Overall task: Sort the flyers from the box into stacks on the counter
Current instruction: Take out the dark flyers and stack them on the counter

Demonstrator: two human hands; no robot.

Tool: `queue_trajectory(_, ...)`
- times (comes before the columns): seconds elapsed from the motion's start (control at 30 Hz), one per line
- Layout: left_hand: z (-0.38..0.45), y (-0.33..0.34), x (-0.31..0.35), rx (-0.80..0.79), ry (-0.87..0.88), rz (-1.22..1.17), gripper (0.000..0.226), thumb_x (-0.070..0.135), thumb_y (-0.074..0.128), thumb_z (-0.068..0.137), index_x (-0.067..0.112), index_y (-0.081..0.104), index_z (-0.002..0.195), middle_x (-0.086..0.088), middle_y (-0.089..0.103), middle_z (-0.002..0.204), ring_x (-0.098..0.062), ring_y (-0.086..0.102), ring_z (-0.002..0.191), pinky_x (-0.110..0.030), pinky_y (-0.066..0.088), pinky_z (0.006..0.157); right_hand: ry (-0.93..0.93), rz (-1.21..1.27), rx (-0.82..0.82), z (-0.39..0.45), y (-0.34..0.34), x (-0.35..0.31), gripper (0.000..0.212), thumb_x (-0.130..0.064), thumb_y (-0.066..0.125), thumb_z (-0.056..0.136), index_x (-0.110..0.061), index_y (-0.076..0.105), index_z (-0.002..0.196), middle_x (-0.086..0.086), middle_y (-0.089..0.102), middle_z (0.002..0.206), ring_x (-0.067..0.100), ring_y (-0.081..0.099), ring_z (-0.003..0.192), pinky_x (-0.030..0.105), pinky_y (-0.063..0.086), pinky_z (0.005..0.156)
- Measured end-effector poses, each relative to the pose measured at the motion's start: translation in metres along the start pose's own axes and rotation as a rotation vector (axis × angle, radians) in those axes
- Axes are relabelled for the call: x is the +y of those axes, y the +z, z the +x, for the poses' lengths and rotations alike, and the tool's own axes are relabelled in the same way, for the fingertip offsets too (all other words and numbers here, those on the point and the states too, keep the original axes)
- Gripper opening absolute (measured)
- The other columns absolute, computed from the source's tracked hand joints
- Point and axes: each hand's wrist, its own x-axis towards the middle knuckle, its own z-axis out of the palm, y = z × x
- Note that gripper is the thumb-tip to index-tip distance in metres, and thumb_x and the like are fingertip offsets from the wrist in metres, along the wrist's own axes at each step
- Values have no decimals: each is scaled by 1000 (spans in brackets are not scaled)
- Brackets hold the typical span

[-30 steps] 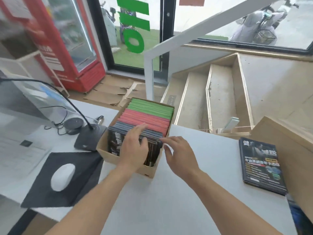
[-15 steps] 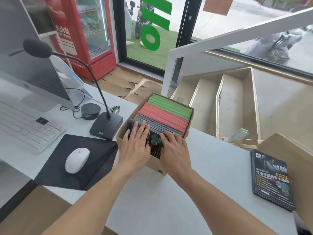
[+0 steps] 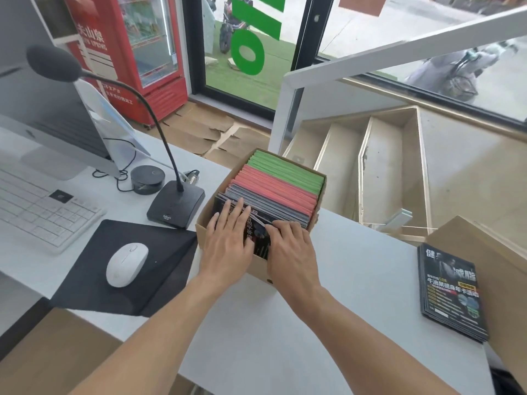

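Note:
An open cardboard box sits on the white counter. Flyers stand on edge inside it: green ones at the far end, red ones in the middle, dark ones nearest me. My left hand lies with straight fingers on the front of the dark flyers. My right hand is beside it, its fingers curled over the top edges of the dark flyers. A stack of dark flyers lies flat on the counter at the right.
Left of the box stand a gooseneck microphone, a black puck, a white mouse on a black pad, a keyboard and a monitor. A brown cardboard piece rises at the right. Stairs drop behind the counter.
Both hands moved closer together onto the dark flyers at the near end of the box. The camera view shifted left and down, bringing the keyboard and monitor into sight.

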Motion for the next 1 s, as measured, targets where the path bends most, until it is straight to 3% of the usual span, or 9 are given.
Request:
queue_trajectory(0.1, -3, 0, -1, 31, -15, -57, 62, 22, 54, 97, 18, 34, 155, 1, 19, 168, -17, 2, 157, -44, 11, 127, -3, 42, 7, 3, 0, -4, 37, -5, 62, 82, -13, 65, 119, 3, 64, 107, 27, 59, 97, 38, 50, 85)
queue_trajectory(0.23, -12, 2, -2, 66, -25, -85, 58, 26, 58, 98, 16, 38, 152, 0, 26, 166, -17, 6, 157, -43, 12, 127, 30, 129, -91, 11, -4, -10, 53, -9, 63, 87, -12, 52, 139, 3, 63, 110, 25, 61, 96, 36, 54, 75)
queue_trajectory(0.37, -19, 0, -1, 70, -58, -169, 55, 32, 56, 101, 20, 38, 152, 5, 27, 165, -12, 5, 157, -45, 10, 128, 67, 140, -302, 21, -9, -8, 33, -18, 46, 102, -25, 47, 134, -2, 65, 114, 27, 69, 93, 36, 47, 66)
queue_trajectory(0.53, -16, -25, 15, 247, -90, -465, 79, 23, 69, 95, 22, 24, 160, 12, 12, 169, -6, 3, 156, -37, 13, 127, 150, 246, -153, 18, -36, 10, 30, -20, 47, 103, -31, 53, 131, -7, 72, 107, 24, 68, 91, 36, 50, 71)
queue_trajectory(0.63, -8, -45, 39, 362, -178, -654, 104, 40, 80, 83, 29, 12, 161, 15, 4, 169, -4, 7, 155, -28, 17, 124, 381, 664, -48, 8, -64, 37, 19, -26, 50, 105, -36, 61, 118, -10, 74, 99, 18, 69, 87, 37, 57, 70)
queue_trajectory(0.77, 9, -56, 83, 121, -336, -971, 107, 57, 81, 75, 41, 14, 157, 19, 37, 155, -1, 39, 140, -25, 35, 110, 695, 1281, 5, -23, -94, 73, 15, -23, 54, 105, -31, 64, 111, -12, 76, 95, 12, 73, 92, 28, 60, 71)
queue_trajectory(0.87, 19, -43, 117, -206, -494, -1217, 58, 38, 74, 88, 28, 48, 139, 8, 72, 120, -13, 71, 106, -37, 55, 90, 786, 1451, -26, -56, -95, 96, 17, -19, 54, 104, -21, 65, 117, -1, 78, 103, 18, 74, 96, 32, 57, 80)
queue_trajectory(0.93, 19, -27, 141, -353, -602, -1358, 27, 27, 69, 95, 17, 67, 120, -5, 78, 105, -28, 75, 98, -46, 58, 90, 797, 1456, -43, -81, -90, 111, 17, -13, 55, 104, -17, 63, 118, 3, 77, 106, 22, 73, 99, 32, 55, 82)
queue_trajectory(1.0, 12, -13, 162, -383, -521, -1268, 12, 23, 67, 98, 22, 72, 109, 0, 79, 99, -23, 75, 97, -37, 59, 83, 802, 1403, -44, -105, -85, 128, 18, -4, 57, 101, -14, 61, 115, 4, 76, 107, 25, 71, 104, 32, 55, 84)
